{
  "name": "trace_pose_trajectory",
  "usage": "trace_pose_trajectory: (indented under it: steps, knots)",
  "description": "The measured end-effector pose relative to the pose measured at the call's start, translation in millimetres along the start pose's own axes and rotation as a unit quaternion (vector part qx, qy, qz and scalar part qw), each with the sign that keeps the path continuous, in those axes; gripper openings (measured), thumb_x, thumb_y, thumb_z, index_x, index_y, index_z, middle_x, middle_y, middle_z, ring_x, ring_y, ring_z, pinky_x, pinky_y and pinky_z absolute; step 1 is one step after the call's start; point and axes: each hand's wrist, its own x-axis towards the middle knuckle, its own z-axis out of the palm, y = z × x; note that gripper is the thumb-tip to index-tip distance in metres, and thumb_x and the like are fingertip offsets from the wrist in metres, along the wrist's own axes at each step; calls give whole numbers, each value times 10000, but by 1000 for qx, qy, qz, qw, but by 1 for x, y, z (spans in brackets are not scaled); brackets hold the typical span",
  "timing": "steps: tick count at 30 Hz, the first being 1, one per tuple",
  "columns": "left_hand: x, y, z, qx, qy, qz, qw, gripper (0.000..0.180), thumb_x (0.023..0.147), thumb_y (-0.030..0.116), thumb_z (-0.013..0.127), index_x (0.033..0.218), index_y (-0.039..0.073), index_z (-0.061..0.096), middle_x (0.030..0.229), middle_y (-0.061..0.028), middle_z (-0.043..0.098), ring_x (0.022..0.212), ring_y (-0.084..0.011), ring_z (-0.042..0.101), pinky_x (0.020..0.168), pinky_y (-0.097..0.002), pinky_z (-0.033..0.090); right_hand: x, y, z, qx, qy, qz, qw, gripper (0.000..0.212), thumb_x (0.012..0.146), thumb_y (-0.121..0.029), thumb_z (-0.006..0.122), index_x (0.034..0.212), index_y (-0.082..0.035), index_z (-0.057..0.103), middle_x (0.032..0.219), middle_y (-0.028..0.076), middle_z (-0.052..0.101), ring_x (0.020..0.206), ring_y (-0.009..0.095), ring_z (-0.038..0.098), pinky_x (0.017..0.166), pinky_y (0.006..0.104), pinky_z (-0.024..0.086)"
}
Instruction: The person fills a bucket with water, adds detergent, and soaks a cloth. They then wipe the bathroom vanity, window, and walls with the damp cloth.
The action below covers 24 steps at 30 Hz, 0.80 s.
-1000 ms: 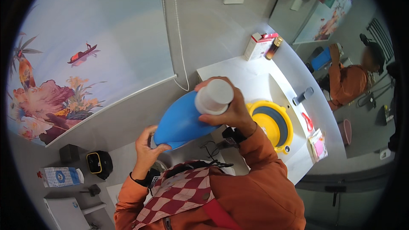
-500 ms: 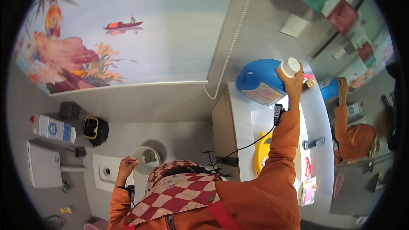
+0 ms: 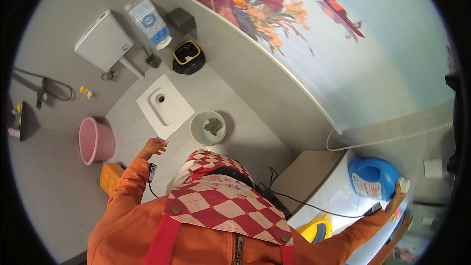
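A big blue jug [image 3: 371,176] with a white cap [image 3: 404,184] and a printed label stands on the white counter at the right. My right hand [image 3: 396,200] reaches out to it, its fingers closed around the capped neck. Part of the grip is hidden by the hand itself. My left hand [image 3: 155,148] hangs over the floor with loosely bent fingers apart and holds nothing. Closest to it are the white squat toilet [image 3: 169,128] and a pale bucket [image 3: 195,136] with a grey-green cloth [image 3: 213,126] inside.
A yellow item [image 3: 308,230] sits by the sink. Along the left are a pink bucket [image 3: 88,140], an orange box [image 3: 112,178] and a wall cistern [image 3: 103,39]. A black-bagged bin [image 3: 188,67] stands at the far wall. A thin cable [image 3: 324,211] runs to my right wrist.
The view has swung to the left, so the jug now appears at the lower right and the pink bucket shows fully. My right hand stays at the jug's cap; my left hand remains free.
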Motion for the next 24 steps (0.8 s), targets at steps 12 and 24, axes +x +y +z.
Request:
trace_pose_trajectory:
  steps: [12, 24]
  knots:
    - [-65, -119, -36, -136, 38, -177, 974, 426, 832, 374, 620, 1102, 51, 560, 1057, -90, 604, 936, -239, 611, 741, -368, 505, -89, -140, 106, -134, 364, -154, 909, 390, 858, -274, 624, 1107, 23, 580, 1103, 132, 576, 825, 201, 606, 711, 273, 513]
    - [-136, -205, 4, 86, -298, -225, 924, 372, 749, 380, 662, 1014, 125, 602, 919, -24, 640, 845, -206, 623, 695, -375, 490, -387, -7, 375, -267, -614, -42, 742, 431, 848, -325, 587, 1148, -18, 554, 1136, 210, 560, 1102, 340, 522, 894, 374, 428]
